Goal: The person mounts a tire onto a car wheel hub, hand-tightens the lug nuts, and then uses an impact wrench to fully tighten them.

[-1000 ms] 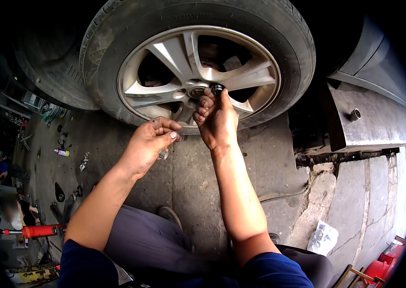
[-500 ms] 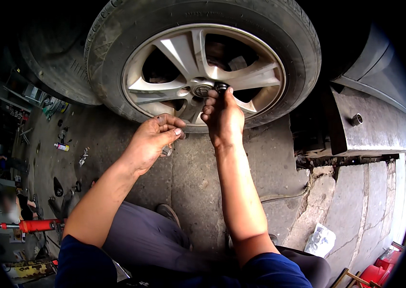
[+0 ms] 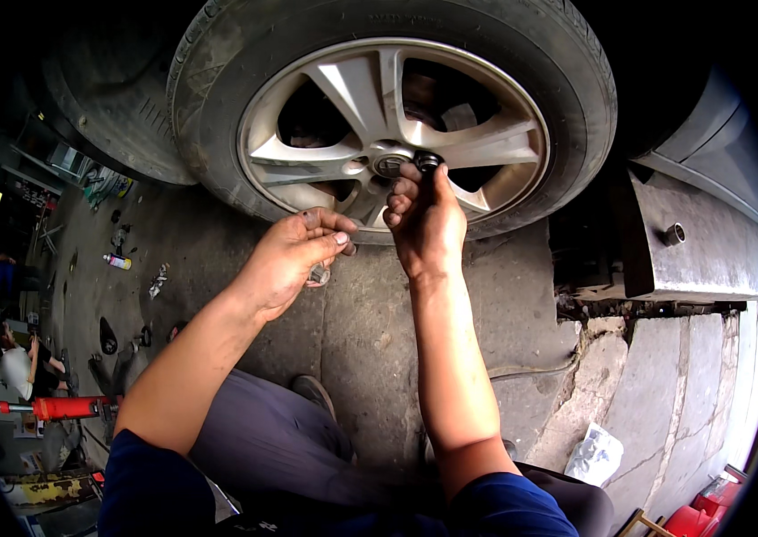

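Note:
A silver five-spoke alloy wheel (image 3: 338, 94) with a worn black tire (image 3: 567, 134) fills the upper middle. My right hand (image 3: 431, 219) is closed, thumb and fingers pinching a dark, round lug nut (image 3: 429, 162) against the wheel beside the centre cap (image 3: 389, 166). Its exact kind is partly hidden by the fingers. Lower and to the left, my left hand (image 3: 285, 255) is half curled in front of the tire's bottom edge. Under its fingers shows a small shiny metal lug nut (image 3: 318, 274), held against the palm.
To the right, a metal block (image 3: 710, 255) carries a short metal cylinder (image 3: 674, 234). A white plastic bag (image 3: 595, 455) lies on the cracked concrete. At left are a spray can (image 3: 116, 261), a red jack-like tool (image 3: 65, 408) and a person (image 3: 19, 371).
The view has shifted slightly, so the wheel sits a little farther right. My right hand stays at the hub; the metal nut under my left fingers shows more.

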{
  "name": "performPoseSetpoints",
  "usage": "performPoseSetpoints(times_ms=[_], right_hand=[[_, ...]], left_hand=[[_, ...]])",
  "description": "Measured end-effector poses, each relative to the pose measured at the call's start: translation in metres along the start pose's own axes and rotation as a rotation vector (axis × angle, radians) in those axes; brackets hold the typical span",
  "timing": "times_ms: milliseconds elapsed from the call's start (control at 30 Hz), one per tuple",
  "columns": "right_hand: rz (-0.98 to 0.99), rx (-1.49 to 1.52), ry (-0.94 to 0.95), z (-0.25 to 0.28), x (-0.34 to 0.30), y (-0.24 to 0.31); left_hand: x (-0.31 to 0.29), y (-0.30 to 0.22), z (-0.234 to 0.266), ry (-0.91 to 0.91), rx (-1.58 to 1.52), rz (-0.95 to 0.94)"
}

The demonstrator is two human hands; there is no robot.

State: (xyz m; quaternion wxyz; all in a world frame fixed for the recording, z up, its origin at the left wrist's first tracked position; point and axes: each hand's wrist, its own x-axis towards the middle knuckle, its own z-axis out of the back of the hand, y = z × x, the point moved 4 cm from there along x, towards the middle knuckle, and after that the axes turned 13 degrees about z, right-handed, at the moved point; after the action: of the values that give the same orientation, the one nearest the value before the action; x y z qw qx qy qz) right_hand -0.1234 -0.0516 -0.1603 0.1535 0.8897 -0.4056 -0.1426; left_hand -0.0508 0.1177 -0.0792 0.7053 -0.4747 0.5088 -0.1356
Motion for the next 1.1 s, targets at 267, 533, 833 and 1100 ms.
performPoseSetpoints(times_ms=[267, 533, 833, 1100], right_hand=[[0.165, -0.388, -0.101, 0.003, -0.002, 0.006], [-0.053, 0.096, 0.107, 0.007, 0.005, -0.001], [-0.043, 0.248, 0.043, -0.003, 0.001, -0.004], [0.132, -0.167, -0.122, -0.003, -0.003, 0.002]], left_hand=[[0.008, 0.014, 0.015, 0.039, -0.444, 0.160], [0.004, 0.023, -0.003, 0.141, -0.395, 0.283], [0.003, 0.022, 0.001, 0.111, -0.414, 0.290], [0.004, 0.028, 0.018, 0.022, -0.440, 0.339]])
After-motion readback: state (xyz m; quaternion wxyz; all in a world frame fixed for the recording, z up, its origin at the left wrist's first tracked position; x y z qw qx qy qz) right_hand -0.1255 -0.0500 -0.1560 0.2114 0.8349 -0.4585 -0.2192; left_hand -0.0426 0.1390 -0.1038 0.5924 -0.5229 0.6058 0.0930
